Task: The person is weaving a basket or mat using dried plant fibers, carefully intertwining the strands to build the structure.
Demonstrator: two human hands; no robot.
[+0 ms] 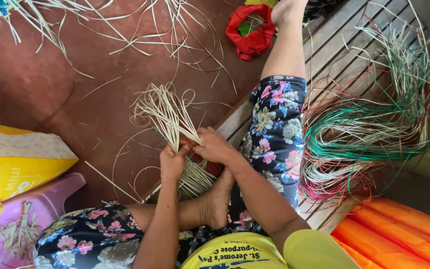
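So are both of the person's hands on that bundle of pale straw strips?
Yes, the left hand and the right hand both grip the bundle of pale strips near its middle, above the foot.

1. The bundle of pale straw strips (167,112) is thin, long and light tan.
2. Its top ends fan out and curl up over the red-brown floor.
3. Its middle is pinched together, and the lower ends spread out just above a bare foot.
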